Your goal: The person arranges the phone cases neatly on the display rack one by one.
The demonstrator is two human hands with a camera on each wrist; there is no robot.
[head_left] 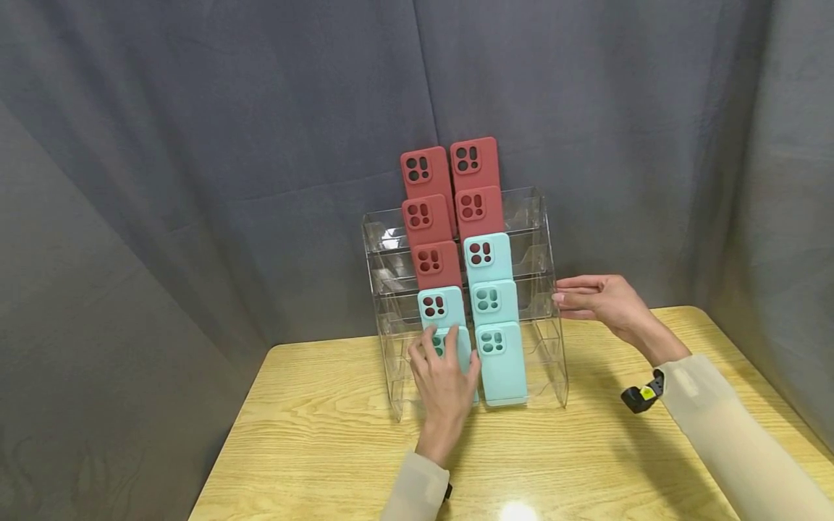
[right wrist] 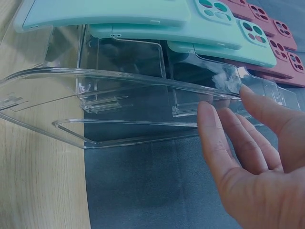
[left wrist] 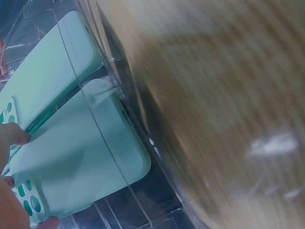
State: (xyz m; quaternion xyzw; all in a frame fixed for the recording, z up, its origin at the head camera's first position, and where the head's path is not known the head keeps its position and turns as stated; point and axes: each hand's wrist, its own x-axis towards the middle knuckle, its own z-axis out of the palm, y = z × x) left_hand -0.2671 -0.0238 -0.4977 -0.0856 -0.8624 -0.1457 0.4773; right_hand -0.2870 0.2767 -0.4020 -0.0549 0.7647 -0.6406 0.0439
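A clear tiered acrylic stand (head_left: 531,260) holds two columns of phone cases, red above and mint green below. My left hand (head_left: 446,380) grips the lowest mint phone case (left wrist: 81,152) of the left column, fingertips by its camera cutouts and thumb at its right edge. That case stands in the bottom tier, partly hidden by the hand. Beside it leans another mint phone case (head_left: 504,369). My right hand (head_left: 602,300) is at the stand's right side panel (right wrist: 143,80), its fingers loosely extended and fingertips right at the panel's edge.
Higher up are red phone cases (head_left: 478,210), the topmost rising above the stand's back. Under everything is a wood-grain table (head_left: 313,434). Grey curtain (head_left: 293,108) hangs behind and on both sides. A black wrist device (head_left: 641,394) is worn at the right cuff.
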